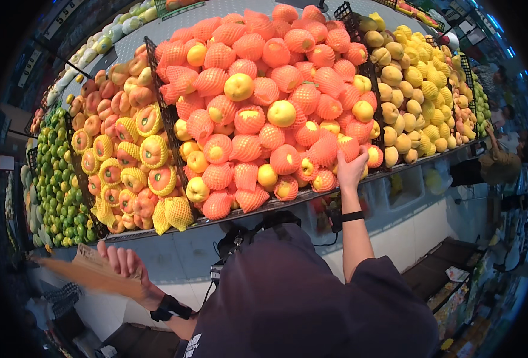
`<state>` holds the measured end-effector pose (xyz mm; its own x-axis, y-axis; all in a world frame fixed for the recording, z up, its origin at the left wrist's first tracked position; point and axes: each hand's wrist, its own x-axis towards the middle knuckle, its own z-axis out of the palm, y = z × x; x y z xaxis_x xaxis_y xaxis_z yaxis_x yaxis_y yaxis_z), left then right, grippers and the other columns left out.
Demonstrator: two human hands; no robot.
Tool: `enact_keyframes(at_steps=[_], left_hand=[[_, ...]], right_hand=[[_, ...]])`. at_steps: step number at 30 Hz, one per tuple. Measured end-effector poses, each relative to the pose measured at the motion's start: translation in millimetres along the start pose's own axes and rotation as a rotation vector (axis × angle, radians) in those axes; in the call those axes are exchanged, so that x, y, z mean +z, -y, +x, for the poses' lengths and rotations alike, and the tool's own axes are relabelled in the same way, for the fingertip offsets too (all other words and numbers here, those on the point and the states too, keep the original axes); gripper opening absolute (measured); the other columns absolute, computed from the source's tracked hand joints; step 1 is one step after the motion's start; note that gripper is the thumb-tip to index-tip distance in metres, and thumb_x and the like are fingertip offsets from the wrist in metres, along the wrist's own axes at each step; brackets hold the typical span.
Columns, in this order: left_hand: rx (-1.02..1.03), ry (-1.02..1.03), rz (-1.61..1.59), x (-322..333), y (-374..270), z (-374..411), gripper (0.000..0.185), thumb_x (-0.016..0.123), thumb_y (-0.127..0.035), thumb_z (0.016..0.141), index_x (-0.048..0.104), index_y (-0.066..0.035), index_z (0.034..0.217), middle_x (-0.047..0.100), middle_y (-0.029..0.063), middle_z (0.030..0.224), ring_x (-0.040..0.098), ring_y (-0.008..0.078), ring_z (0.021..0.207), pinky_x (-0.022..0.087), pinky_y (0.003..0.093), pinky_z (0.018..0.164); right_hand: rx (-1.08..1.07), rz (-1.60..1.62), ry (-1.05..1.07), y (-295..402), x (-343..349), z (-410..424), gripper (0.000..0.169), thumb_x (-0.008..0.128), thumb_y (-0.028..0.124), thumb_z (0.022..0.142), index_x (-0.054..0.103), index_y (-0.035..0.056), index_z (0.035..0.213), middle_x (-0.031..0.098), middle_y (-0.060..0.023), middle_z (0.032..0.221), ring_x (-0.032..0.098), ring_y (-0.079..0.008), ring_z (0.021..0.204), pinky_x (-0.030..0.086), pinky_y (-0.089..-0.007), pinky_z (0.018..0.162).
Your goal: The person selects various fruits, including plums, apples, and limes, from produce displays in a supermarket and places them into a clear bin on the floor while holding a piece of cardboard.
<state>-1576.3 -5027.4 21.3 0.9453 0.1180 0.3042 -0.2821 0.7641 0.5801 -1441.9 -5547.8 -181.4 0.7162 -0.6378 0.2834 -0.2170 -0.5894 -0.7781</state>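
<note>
My right hand (352, 169) is at the front right of a heaped pile of round yellow fruit, most of it in pink foam nets. Its thumb and fingers are around one netted fruit (348, 146), which still touches its neighbours. Low on the left, apart from the display, my left hand (123, 264) grips a brown piece of cardboard (91, 273), blurred by motion. Bare yellow fruits (282, 113) show among the netted ones. The fingertips of my right hand are partly hidden behind the fruit.
Black crate dividers (168, 116) flank the pile. To the left are peaches (152, 117), some in yellow nets, and green citrus (58, 179). Mangoes (391, 76) lie to the right. Below the display edge stands a clear bin (398, 190). Another person (499, 163) stands far right.
</note>
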Motion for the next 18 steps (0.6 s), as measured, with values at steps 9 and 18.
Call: enact_keyframes(at_steps=[9, 18], left_hand=[[0.271, -0.677, 0.438, 11.7, -14.5, -42.1, 0.054, 0.059, -0.035, 0.097, 0.045, 0.003, 0.133, 0.061, 0.0075, 0.111, 0.061, 0.0187, 0.098, 0.05, 0.0361, 0.08], [0.074, -0.179, 0.242, -6.7, -28.1, -72.9, 0.032, 0.055, -0.033, 0.1, 0.049, -0.005, 0.115, 0.063, 0.0054, 0.086, 0.064, 0.0169, 0.076, 0.051, 0.031, 0.067]], right_hand=[[0.001, 0.482, 0.16, 58.3, 6.4, -28.0, 0.038, 0.063, 0.004, 0.088, 0.048, -0.0038, 0.122, 0.061, -0.0165, 0.105, 0.061, -0.0261, 0.098, 0.049, -0.0365, 0.089], [-0.694, 0.225, 0.847, 148.6, 55.0, -113.8, 0.034, 0.072, 0.009, 0.076, 0.062, 0.0016, 0.108, 0.06, -0.0174, 0.11, 0.057, -0.0337, 0.106, 0.048, -0.0438, 0.089]])
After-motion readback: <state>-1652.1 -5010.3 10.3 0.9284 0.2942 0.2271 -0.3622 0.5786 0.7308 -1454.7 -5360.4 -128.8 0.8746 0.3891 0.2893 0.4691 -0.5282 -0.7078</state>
